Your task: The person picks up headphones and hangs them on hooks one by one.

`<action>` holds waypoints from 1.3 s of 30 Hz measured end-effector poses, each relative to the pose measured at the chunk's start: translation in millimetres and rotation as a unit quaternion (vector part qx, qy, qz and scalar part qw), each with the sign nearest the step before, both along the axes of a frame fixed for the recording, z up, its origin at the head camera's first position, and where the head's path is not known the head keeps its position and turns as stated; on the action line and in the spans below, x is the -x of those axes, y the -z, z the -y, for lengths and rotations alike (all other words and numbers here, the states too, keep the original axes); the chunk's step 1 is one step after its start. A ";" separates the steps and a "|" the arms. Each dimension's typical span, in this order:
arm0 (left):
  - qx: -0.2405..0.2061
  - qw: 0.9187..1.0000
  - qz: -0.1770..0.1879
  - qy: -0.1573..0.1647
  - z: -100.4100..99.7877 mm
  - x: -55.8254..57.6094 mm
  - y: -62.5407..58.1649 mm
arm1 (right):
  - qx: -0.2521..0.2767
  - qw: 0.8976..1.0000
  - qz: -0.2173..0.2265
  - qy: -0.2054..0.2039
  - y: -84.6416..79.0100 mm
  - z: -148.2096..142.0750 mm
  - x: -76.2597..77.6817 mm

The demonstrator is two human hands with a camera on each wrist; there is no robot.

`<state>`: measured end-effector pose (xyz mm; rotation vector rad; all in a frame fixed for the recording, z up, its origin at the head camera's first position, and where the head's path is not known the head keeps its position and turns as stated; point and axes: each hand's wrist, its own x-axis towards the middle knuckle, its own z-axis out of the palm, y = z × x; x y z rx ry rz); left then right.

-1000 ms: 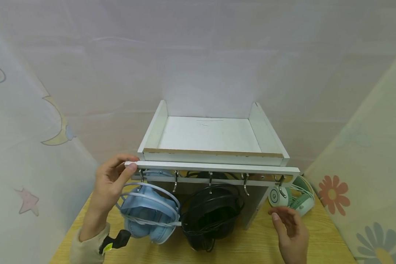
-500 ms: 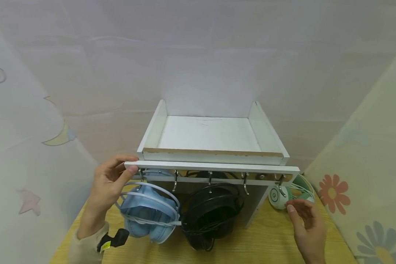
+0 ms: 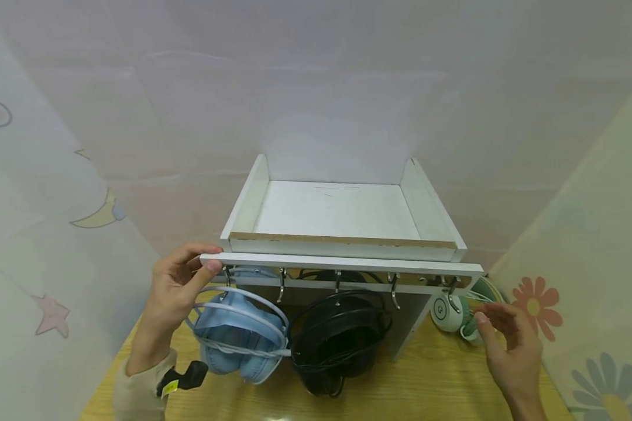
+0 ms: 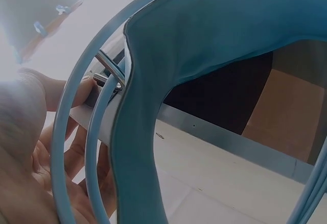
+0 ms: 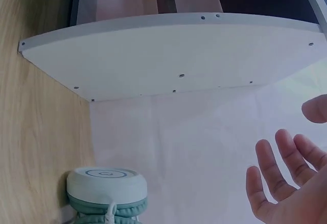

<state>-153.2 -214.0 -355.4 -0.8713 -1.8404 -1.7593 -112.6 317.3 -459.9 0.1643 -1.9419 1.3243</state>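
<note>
Your head view is soft and evenly lit, slightly grey, with glints on the hooks [image 3: 281,286] and the black headphones [image 3: 342,345] so dark that their detail sinks away. In your left wrist view, glare burns out the upper left above your left hand [image 4: 30,132], leaving the blue headphones [image 4: 173,50] dim against it. Your right wrist lens bows the edge of the rack [image 5: 168,55], and the white headphones [image 5: 107,185] throw a soft shadow onto the table [image 5: 46,132].

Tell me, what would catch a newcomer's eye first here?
Probably the pale blue headphones and black headphones, hanging side by side from the hooked white rail. The person's left grip pinches that rail's left end. Green-and-white headphones rest on the wooden table at the head view's right.
</note>
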 end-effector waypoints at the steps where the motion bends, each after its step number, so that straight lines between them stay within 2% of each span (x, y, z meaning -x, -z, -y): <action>1: 0.000 1.000 -0.001 0.000 0.1 0.1 0.0 | -0.001 1.000 -0.002 -0.001 -0.8 -0.6 1.2; 8: -0.002 1.000 -0.004 0.001 -0.2 0.1 0.1 | -0.019 1.000 -0.013 0.004 -6.2 -5.2 8.5; 17: -0.005 1.000 0.002 -0.004 -1.5 -0.4 0.7 | -0.037 0.999 0.025 0.018 -14.4 -13.0 15.7; 24: -0.004 1.000 -0.002 -0.004 -2.0 -1.4 0.8 | -0.030 0.995 0.077 0.050 -16.1 -20.2 19.7; 29: -0.002 1.000 0.002 -0.011 -4.1 -2.9 -0.2 | -0.031 0.992 0.109 0.061 -11.5 -29.3 23.4; 34: -0.013 1.000 -0.009 0.000 -5.9 -2.3 -1.0 | -0.016 0.983 0.157 0.092 -6.1 -40.9 28.2; 39: -0.011 1.000 -0.006 -0.008 -4.2 -3.1 0.2 | -0.006 0.975 0.193 0.107 0.3 -49.5 35.8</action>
